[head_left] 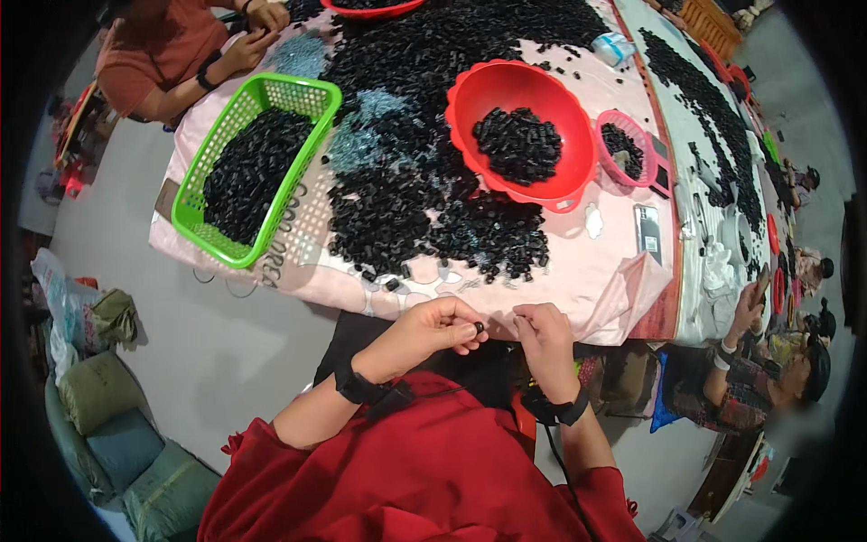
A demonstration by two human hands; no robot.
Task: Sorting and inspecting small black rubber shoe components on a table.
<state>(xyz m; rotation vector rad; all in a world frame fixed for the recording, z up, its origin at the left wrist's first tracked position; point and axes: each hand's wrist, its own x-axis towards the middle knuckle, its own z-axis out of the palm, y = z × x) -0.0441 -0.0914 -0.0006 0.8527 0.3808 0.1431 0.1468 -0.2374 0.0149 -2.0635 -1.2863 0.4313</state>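
Observation:
My left hand [417, 336] is closed, pinching a small black piece [480, 327] between thumb and fingertips just off the table's near edge. To its right, my right hand [547, 350] has thumb and forefinger pressed together; anything between them is too small to make out. The two hands are a short way apart. Beyond them a heap of small black parts [379, 221] spreads over the pink tablecloth [312, 275]. Small clear bluish pieces [357, 144] lie among the heap. A red scalloped bowl [578, 158] holds more black parts.
A green basket [316, 99] full of black parts stands at the left. Right of the bowl are a pink basket [639, 135] and a phone-like flat object [647, 228]. One person [158, 59] sits far left, another [759, 370] at right. Stuffed sacks [99, 393] lie on the floor.

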